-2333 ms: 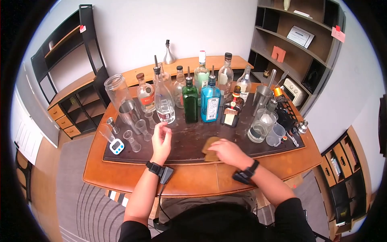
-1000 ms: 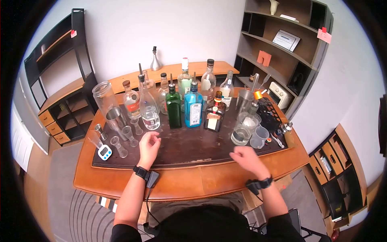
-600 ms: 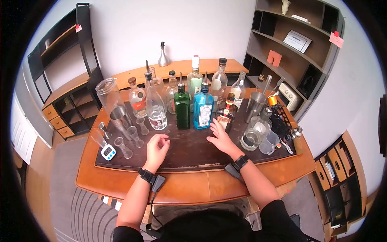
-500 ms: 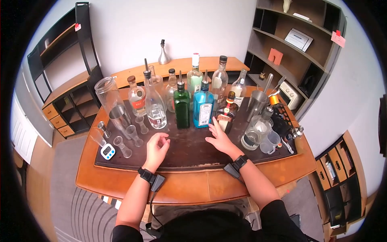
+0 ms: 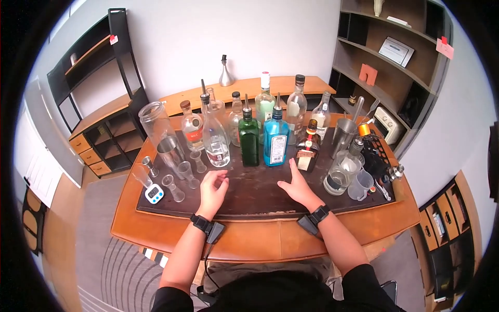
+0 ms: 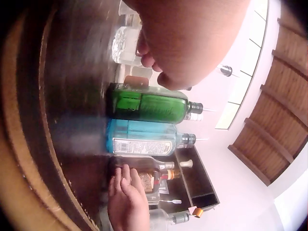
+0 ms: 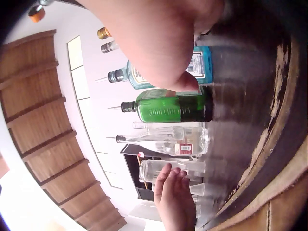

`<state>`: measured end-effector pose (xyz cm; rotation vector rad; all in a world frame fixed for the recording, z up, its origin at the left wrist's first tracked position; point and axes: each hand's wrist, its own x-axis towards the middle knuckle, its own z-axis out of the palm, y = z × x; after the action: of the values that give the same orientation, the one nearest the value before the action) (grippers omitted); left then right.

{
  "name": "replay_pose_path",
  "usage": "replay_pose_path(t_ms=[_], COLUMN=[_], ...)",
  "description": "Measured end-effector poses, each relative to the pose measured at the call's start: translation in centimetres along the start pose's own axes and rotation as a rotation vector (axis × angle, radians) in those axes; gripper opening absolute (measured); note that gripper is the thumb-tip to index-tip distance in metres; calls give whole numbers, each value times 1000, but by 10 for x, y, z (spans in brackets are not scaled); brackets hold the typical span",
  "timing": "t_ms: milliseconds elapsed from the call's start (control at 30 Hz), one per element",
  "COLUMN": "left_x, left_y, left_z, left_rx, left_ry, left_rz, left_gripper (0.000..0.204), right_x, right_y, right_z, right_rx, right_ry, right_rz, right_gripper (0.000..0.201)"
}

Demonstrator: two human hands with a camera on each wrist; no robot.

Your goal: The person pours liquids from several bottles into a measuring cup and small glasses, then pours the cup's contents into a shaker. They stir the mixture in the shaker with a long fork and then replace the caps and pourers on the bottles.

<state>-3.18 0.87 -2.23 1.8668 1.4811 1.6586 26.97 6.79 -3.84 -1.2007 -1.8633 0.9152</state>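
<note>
A white wall [image 5: 291, 41] closes the far side; a black-framed rack [image 5: 123, 62] stands left, a bookcase [image 5: 422, 60] right. Grey rug [image 5: 104, 208] covers wooden floor [image 5: 63, 213] below a timber ceiling [image 7: 36, 103].

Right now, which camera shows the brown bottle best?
Head view: the brown bottle stands upright with its cap and most of its label showing, the right hand near its base. Left wrist shows it sideways, partly covered by that hand. Right wrist: that hand blocks its body; perhaps only the cap shows.

Glossy green glass bottle [image 5: 250, 144], scuffed mat [image 5: 254, 191]
</note>
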Motion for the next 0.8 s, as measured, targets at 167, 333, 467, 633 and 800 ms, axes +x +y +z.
replay_pose_path(t_ms=[167,333,467,633,800], left_x=[2,5,-15,-53,-51], left_y=[7,34,41,-3,-21], left_z=[-8,-38,-88,-107,-112], left_rx=[52,126,499,562,491], left_ry=[99,273,400,322,68], left_rz=[-13,59,31,-58,-296], left_gripper=[9,4,9,32,53], right_x=[4,9,11,11,11], right_y=[24,25,25,20,22], right_z=[0,-7,-10,-11,-10], right_rx=[105,418,406,359,358], right_ry=[10,-13,-34,-62,-46], right_rz=[-47,-85,-54,-34,-43], right_gripper=[94,88,87,84,81])
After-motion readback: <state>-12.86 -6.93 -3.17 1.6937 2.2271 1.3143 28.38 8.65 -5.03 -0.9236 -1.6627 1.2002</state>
